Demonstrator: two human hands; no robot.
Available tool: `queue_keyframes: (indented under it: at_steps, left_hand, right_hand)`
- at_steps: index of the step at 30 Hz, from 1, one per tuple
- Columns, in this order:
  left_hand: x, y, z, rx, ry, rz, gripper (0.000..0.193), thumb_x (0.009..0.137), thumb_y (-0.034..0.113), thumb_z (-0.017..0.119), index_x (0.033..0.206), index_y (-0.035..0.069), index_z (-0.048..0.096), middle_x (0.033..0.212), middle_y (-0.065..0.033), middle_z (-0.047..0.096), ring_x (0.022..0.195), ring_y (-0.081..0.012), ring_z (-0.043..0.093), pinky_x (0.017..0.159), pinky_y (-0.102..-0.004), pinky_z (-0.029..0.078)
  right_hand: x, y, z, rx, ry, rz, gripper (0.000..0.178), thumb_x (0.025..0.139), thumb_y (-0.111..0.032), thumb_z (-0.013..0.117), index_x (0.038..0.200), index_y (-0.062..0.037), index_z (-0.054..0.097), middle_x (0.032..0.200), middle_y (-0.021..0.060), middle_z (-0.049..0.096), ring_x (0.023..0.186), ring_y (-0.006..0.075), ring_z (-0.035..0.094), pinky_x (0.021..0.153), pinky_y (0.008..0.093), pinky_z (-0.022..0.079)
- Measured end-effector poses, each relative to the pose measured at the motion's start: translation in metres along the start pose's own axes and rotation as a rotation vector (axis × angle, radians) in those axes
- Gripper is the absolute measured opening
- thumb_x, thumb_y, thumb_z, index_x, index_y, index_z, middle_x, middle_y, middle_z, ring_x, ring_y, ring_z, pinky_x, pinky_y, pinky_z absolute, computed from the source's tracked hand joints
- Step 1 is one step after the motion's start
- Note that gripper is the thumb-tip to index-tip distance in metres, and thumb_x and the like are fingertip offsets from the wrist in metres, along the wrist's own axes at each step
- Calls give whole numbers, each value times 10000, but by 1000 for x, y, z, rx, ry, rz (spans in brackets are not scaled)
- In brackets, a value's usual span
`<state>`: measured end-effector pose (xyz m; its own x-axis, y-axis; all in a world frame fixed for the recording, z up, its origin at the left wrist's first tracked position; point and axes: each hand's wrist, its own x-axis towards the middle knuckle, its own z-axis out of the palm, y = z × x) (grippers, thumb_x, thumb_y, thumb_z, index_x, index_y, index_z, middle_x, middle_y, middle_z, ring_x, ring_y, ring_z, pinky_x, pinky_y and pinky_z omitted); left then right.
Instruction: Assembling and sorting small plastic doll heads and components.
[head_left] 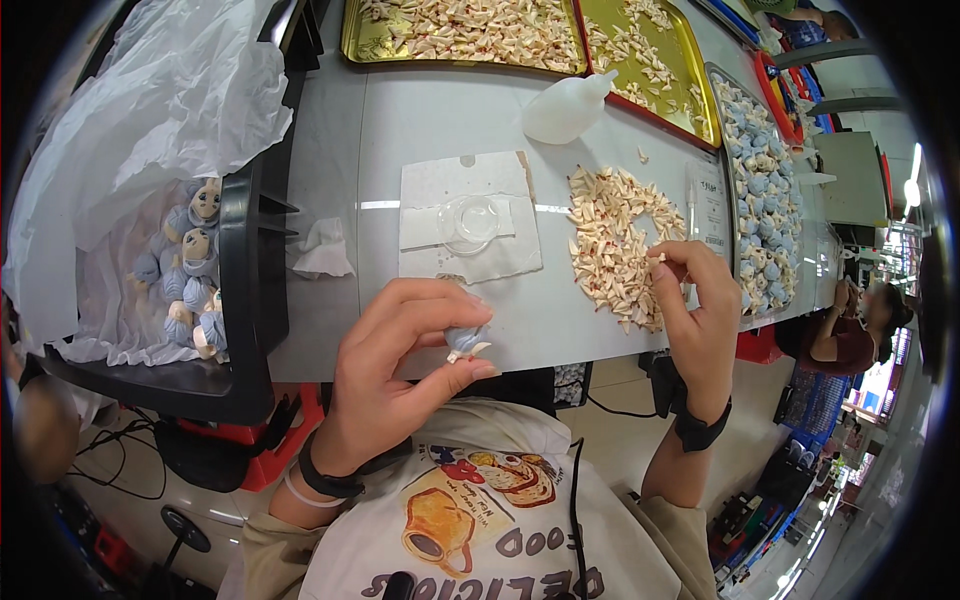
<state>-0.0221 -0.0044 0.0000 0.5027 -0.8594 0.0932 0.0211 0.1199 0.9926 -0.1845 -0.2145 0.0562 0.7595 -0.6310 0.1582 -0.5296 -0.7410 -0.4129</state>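
Between the thumb and fingers of my left hand point(385, 365) is a small doll head point(466, 340) with blue-grey hair and a pale pointed piece showing at its lower side. My left hand is closed on it, above the table's near edge. My right hand point(704, 305) is pinched shut on a small cream pointed piece point(656, 258), at the right side of a loose pile of such pieces point(610, 215). Some of the pile lies behind the fingers. Left of the pile, a clear shallow dish point(470, 224) rests on a piece of white cardboard point(425, 185).
A white squeeze bottle point(562, 110) stands behind the pile. Gold trays point(370, 52) of cream pieces line the back. A tray of blue-haired heads point(765, 190) is at right. At left, a black crate point(250, 345) holds more heads point(200, 245) and white paper. Another person point(840, 335) sits far right.
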Motion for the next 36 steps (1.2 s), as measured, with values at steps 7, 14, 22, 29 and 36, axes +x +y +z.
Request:
queue_keyframes:
  at_steps: [7, 14, 22, 29, 36]
  left_hand:
    - [-1, 1, 0, 22, 18, -24, 326, 742, -6, 723, 1053, 35, 634, 1075, -97, 558, 980, -176, 587, 785, -276, 553]
    - [-1, 0, -3, 41, -43, 29, 339, 744, -85, 690, 1062, -21, 590, 1103, -125, 504, 970, -179, 592, 791, -261, 541]
    - [-2, -2, -4, 75, -78, 26, 343, 738, -98, 683, 1059, -22, 591, 1100, -127, 506, 963, -174, 590, 793, -263, 533]
    - [-3, -2, -2, 64, -62, 28, 333, 737, -104, 677, 1048, -25, 587, 1100, -130, 505, 950, -170, 586, 783, -262, 528]
    - [-3, -4, -2, 30, -22, 26, 332, 727, -69, 698, 1039, 4, 611, 1084, -114, 534, 943, -160, 586, 745, -251, 510]
  right_hand:
    - [-9, -4, 4, 275, -13, 177, 134, 824, -7, 541, 919, 7, 633, 801, 89, 650, 690, 133, 588, 648, 266, 461]
    - [-18, -15, 7, 681, 30, 245, 201, 840, 13, 533, 995, 47, 655, 831, 89, 656, 722, 110, 595, 658, 238, 470]
    - [-24, -17, 10, 892, -18, 224, 222, 840, 9, 544, 1039, 62, 625, 826, 93, 624, 706, 124, 587, 640, 236, 461]
    - [-21, -10, 14, 1401, -83, 256, 186, 832, -13, 554, 1013, 28, 546, 784, 128, 608, 702, 162, 587, 637, 268, 476]
    - [-22, -2, 15, 1688, -48, 351, 237, 868, -31, 562, 1100, 16, 548, 893, 95, 575, 748, 139, 500, 718, 267, 415]
